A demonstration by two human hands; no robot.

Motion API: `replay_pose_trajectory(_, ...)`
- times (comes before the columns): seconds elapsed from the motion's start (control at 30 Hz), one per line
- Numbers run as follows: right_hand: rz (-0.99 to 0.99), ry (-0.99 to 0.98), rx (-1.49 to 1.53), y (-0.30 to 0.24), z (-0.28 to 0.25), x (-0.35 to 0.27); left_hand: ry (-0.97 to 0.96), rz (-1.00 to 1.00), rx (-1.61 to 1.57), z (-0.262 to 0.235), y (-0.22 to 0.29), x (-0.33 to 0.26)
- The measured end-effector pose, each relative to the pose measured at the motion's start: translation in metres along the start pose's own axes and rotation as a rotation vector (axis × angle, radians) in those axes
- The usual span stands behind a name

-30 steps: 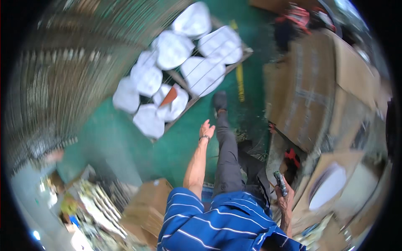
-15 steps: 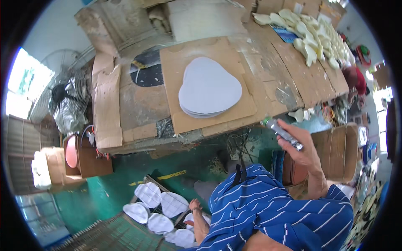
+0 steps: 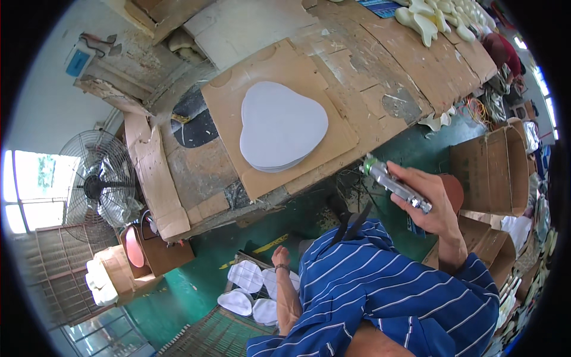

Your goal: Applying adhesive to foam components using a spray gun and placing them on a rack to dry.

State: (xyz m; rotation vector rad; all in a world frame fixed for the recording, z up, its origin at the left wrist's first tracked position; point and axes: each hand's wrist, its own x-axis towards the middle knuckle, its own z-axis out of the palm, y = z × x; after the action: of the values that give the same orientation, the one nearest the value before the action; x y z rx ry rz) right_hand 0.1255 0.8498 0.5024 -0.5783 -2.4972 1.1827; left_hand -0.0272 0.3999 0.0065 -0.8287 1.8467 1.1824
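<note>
A silver spray gun (image 3: 399, 189) with a green ring near its front end is gripped in my right hand (image 3: 429, 199), beyond the table's front edge. Its tip points up and left toward a stack of white rounded, three-lobed sheets (image 3: 282, 125). That stack lies on a flat cardboard sheet (image 3: 262, 183) on the table. Down at my left side hangs my left hand (image 3: 281, 257), its fingers curled in, with nothing visible in them. Close by it, several white rounded pads (image 3: 245, 276) rest on a wire rack (image 3: 202, 333).
Cardboard covers the worktable (image 3: 380, 53). Cream moulded pieces (image 3: 419, 24) are heaped at its far right. A large fan (image 3: 94, 187) stands at left, near a box (image 3: 157, 253) with a pink insole-like piece (image 3: 134, 247). An upright cardboard box (image 3: 491, 172) stands at right.
My view has turned, so the table appears tilted and shifted left. My left hand has risen slightly and its fingers have curled. The right hand still grips the spray gun; the white stack looks unchanged.
</note>
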Motion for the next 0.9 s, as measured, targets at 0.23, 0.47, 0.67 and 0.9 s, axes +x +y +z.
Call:
replay_pose_trajectory(0.23,0.006,-0.021,0.048,0.006,-0.009,-0.004,-0.039,0.036,0.01,0.002,-0.002,-0.01)
replay_pose_trajectory(0.47,0.04,-0.139,0.001,0.014,-0.026,-0.017,-0.074,-0.087,0.068,-0.015,-0.056,-0.012)
replay_pose_trajectory(0.67,0.139,0.076,-0.034,0.014,-0.044,-0.019,-0.167,-0.008,0.098,-0.02,-0.066,-0.004)
replay_pose_trajectory(0.9,0.034,-0.236,0.056,0.004,-0.027,-0.015,-0.065,-0.069,-0.048,-0.008,-0.05,-0.011)
